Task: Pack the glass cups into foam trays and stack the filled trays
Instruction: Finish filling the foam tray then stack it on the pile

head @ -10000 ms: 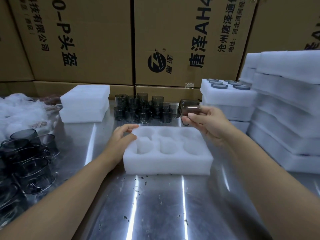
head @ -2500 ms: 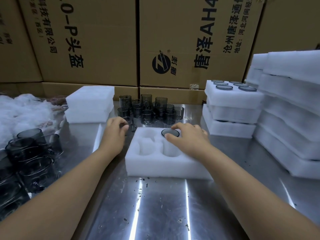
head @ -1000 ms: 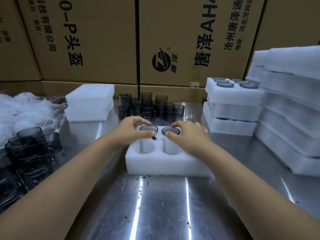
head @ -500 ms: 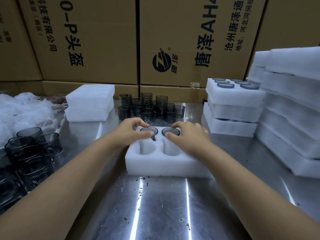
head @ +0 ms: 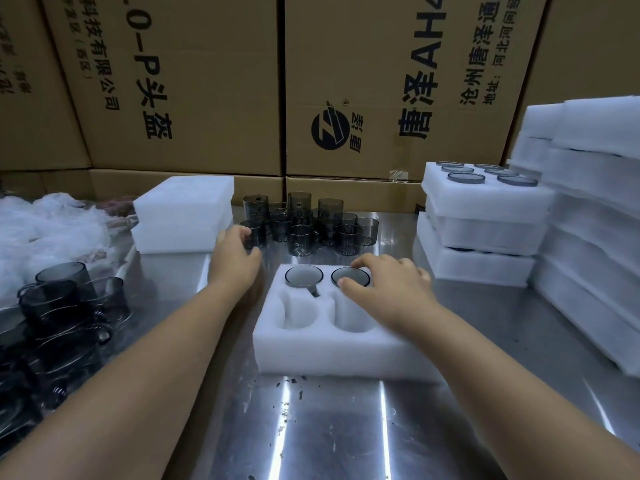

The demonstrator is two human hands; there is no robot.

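My left hand [head: 235, 259] curls round a loose cup [head: 255, 237] at frame centre; my right hand [head: 386, 284], spread, presses a seated cup [head: 350, 276] in the foam tray [head: 329, 351]. I'd lift straight up, then lower it into an empty near pocket [head: 299, 315]

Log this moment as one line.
left hand: grips loose cup | right hand: rests on seated cup | foam tray: two cups, two empty pockets visible

Bare steel table [head: 329, 427] lies open before my foam tray [head: 329, 351]; loose cups [head: 304, 226] crowd behind it, foam stacks [head: 485, 237] wall the right past a narrow gap, piled cups [head: 62, 306] block the left
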